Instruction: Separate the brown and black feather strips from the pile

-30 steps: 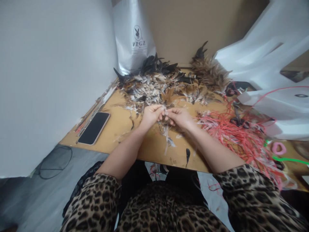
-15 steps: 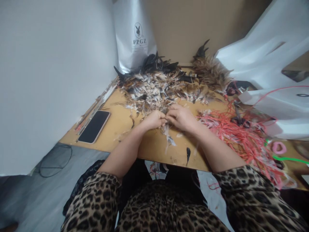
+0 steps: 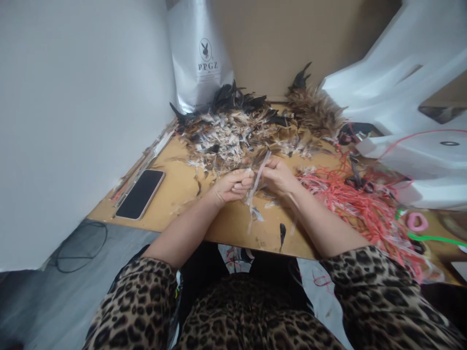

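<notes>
My left hand [image 3: 236,185] is closed in a pinch above the front part of the table, just short of a pile of feathers [image 3: 229,138]. What sits between its fingertips is too small to make out. Close beside it, my right hand [image 3: 278,176] is also closed, gripping a thin translucent strip [image 3: 260,174] that stands up between the two hands and runs down toward the tabletop. Some brownish feather tips show behind the fingers. Below the hands lie loose clear scraps and a small dark feather [image 3: 282,234].
A phone [image 3: 140,194] lies at the table's left. Red and white strings [image 3: 350,199] heap up at the right, near a pink ring [image 3: 417,221] and a green band [image 3: 436,238]. Brown feathers [image 3: 315,109] and a silvery bag [image 3: 199,53] stand at the back, white bags [image 3: 383,82] at the right.
My hands have drawn slightly apart. The translucent strip now rises upright at my right hand's fingers, where before the fingertips were together. The view has shifted slightly.
</notes>
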Motion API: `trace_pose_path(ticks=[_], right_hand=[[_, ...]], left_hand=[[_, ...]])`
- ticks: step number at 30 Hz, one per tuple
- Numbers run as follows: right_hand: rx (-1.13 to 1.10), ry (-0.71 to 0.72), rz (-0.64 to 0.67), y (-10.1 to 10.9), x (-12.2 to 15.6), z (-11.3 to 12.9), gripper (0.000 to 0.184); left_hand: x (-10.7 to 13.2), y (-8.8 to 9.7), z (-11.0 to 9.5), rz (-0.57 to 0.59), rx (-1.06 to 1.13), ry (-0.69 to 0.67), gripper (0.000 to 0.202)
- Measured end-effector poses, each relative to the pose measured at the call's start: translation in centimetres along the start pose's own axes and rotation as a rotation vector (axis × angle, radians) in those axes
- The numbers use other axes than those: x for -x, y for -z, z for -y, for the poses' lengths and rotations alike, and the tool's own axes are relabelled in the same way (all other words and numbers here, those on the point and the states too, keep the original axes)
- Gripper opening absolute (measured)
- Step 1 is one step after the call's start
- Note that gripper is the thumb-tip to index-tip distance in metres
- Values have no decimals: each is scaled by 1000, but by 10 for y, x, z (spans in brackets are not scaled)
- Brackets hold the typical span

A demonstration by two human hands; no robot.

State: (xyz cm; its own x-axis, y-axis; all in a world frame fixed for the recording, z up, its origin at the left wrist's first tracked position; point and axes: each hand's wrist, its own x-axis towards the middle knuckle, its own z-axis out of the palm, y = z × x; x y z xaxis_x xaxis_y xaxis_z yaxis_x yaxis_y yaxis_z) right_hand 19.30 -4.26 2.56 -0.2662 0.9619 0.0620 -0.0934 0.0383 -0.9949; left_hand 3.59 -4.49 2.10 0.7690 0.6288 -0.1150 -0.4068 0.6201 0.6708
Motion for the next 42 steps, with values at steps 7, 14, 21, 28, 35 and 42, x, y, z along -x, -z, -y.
trace_pose_path(ticks=[7,14,21,28,35,42], right_hand=[[-164,15,-62,2,-4,-2,29],[-168,-27,-27,3,-8,-7,27],[290,-123,131,28,-9,-12,21],[169,3,-267,31,-4,14,27],[-213,-92,71,15,-1,21,29],[843,20,-505,92,6,45,34]], left_hand=[[-5,0,-5,-118,-60,-123,9],[-13,4,-2,-285,-247,-312,17],[-10,6,-12,-356,46,-309,6],[-10,8,-13,-371,-16,-338,7],[-11,11,-13,-355,-23,-332,3],[0,23,-38,-428,334,-465,15]])
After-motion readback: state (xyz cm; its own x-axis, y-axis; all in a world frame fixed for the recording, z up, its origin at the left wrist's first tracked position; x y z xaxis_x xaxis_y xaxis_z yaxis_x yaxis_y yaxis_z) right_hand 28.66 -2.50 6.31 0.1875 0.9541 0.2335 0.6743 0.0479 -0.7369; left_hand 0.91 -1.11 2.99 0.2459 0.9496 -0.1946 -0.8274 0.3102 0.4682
